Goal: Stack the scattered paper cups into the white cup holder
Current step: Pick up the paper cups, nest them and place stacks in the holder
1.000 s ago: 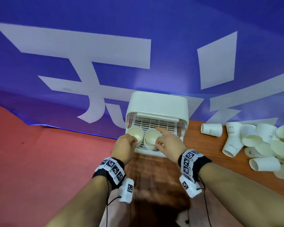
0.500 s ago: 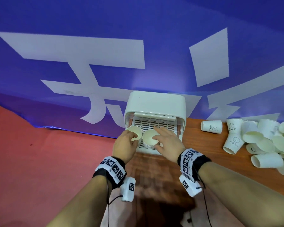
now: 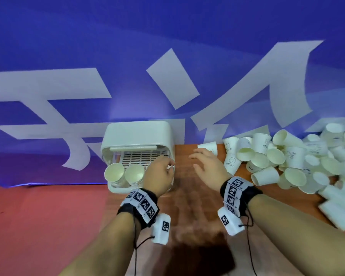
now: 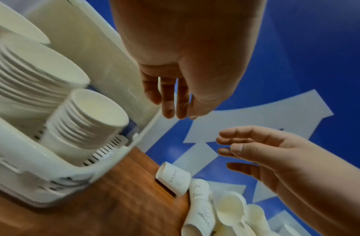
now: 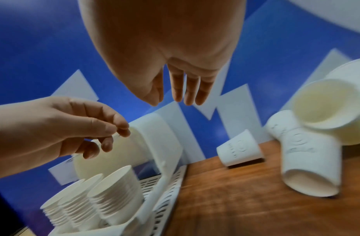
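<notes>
Now both hands have come away from the stacks in the cup holder (image 3: 137, 134). The right hand (image 3: 207, 166) has swung toward the loose cups (image 3: 287, 156) lying on the table (image 3: 197, 196) to the right of the cup holder, fingers spread and holding nothing, just short of the nearest cup (image 3: 207, 146). The left hand (image 3: 159, 174) hovers over the cup holder's right front corner, fingers loosely curled and holding nothing. Likely that means the last cups are seated and a fresh pick-up is starting. The left hand hides the third stack in the head view, the pile runs off the frame's right edge, and motion blur smears the wrist views.
</notes>
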Tool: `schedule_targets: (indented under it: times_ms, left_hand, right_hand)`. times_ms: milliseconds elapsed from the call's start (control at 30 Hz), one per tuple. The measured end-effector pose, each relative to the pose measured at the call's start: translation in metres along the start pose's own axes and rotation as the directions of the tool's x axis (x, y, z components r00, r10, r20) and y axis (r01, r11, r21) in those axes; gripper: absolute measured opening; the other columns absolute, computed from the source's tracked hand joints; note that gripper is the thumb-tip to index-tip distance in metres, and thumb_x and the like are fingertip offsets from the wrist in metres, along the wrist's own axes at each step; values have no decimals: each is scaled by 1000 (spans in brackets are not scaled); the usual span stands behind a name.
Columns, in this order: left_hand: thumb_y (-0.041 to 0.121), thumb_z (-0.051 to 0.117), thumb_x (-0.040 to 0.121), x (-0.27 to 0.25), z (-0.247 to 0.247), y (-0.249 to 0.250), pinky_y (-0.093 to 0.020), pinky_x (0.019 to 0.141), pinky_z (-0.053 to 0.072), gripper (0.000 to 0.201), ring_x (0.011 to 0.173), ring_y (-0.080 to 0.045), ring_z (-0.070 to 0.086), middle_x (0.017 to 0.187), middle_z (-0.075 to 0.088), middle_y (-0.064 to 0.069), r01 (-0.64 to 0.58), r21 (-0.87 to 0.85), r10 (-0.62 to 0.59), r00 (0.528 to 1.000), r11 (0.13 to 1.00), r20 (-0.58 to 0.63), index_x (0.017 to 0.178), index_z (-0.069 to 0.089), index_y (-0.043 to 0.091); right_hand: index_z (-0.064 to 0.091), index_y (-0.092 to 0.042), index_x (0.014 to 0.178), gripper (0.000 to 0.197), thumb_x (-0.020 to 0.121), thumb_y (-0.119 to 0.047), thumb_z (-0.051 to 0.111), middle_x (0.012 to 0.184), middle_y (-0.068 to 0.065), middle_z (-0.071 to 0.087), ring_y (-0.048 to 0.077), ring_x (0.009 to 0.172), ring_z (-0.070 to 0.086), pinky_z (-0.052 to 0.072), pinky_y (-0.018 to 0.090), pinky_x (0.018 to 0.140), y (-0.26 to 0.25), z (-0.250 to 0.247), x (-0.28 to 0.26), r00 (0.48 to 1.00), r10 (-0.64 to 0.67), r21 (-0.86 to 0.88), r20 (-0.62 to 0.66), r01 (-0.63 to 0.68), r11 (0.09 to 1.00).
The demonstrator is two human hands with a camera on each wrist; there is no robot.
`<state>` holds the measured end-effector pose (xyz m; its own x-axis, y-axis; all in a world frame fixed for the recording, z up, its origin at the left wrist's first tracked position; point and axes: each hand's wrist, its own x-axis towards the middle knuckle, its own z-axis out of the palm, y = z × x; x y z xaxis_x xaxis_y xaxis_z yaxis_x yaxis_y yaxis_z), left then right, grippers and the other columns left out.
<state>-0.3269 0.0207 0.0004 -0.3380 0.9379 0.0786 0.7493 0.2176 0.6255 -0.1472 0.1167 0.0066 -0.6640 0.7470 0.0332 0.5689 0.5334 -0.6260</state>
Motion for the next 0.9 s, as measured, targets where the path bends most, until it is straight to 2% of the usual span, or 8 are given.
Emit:
schedule_targets:
  times_ms: [67, 200, 300, 433, 567, 733, 800, 900]
  left_hand:
    - [13, 59, 86, 9, 21, 20, -25, 79, 44, 16, 84, -14, 58, 99, 64, 4, -14, -26, 14, 999, 1000, 32, 97, 69, 20]
    - [12, 59, 87, 26, 60, 54, -26, 83, 46, 16, 88, -14, 58, 99, 64, 2, -75, -2, 75, 993, 997, 94, 98, 70, 18]
    - [11, 59, 87, 39, 84, 73, -25, 82, 44, 17, 90, -18, 59, 99, 63, 0, -88, 37, 82, 988, 995, 127, 98, 70, 16]
    - [11, 55, 86, 64, 112, 89, -33, 88, 47, 24, 97, -25, 57, 105, 65, -8, -111, 147, 79, 975, 983, 206, 104, 71, 14]
    - [17, 54, 85, 88, 138, 96, -39, 91, 46, 34, 107, -25, 51, 119, 59, -4, -100, 305, 4, 954, 947, 299, 116, 65, 22]
    - [21, 51, 88, 115, 162, 102, -42, 99, 37, 47, 127, -26, 35, 143, 37, 2, -76, 506, -167, 893, 859, 418, 133, 49, 35]
    - [19, 49, 86, 126, 172, 104, -47, 105, 31, 57, 136, -28, 25, 153, 24, 1, -62, 555, -232, 866, 829, 444, 138, 41, 39]
    - [13, 50, 83, 140, 185, 102, -53, 110, 26, 71, 143, -31, 14, 159, 8, 0, -77, 626, -277, 850, 776, 447, 144, 28, 42]
  right_hand:
    - [61, -17, 125, 33, 92, -15, 56, 136, -1, 49, 17, 124, 46, 32, 24, 106, 25, -22, -9, 998, 60, 6, -12, -60, 998]
    - [61, -18, 126, 37, 90, -14, 58, 137, 2, 49, 23, 125, 46, 33, 30, 108, 79, -59, -21, 984, 174, -30, -40, -175, 984]
    - [60, -21, 126, 39, 88, -13, 59, 140, 4, 46, 24, 128, 42, 31, 33, 108, 117, -81, -26, 969, 244, -90, -29, -246, 965]
    - [55, -24, 131, 47, 85, -15, 59, 147, 5, 40, 29, 129, 40, 34, 39, 108, 158, -102, -25, 962, 273, -177, 6, -268, 947]
    - [46, -27, 140, 59, 83, -18, 58, 152, 6, 32, 30, 134, 34, 34, 41, 107, 188, -111, -16, 976, 203, -299, 81, -170, 939]
    - [29, -35, 148, 74, 82, -12, 55, 161, 5, 7, 28, 146, 10, 14, 40, 118, 211, -104, 0, 969, 112, -408, 220, -13, 913]
    - [24, -37, 149, 80, 80, -9, 54, 162, 5, 0, 29, 147, 4, 9, 41, 118, 219, -98, 6, 958, 69, -433, 277, 60, 900]
    - [16, -40, 150, 89, 79, -6, 56, 162, 5, -8, 30, 148, -2, 4, 43, 120, 228, -89, 15, 946, 41, -474, 320, 122, 872]
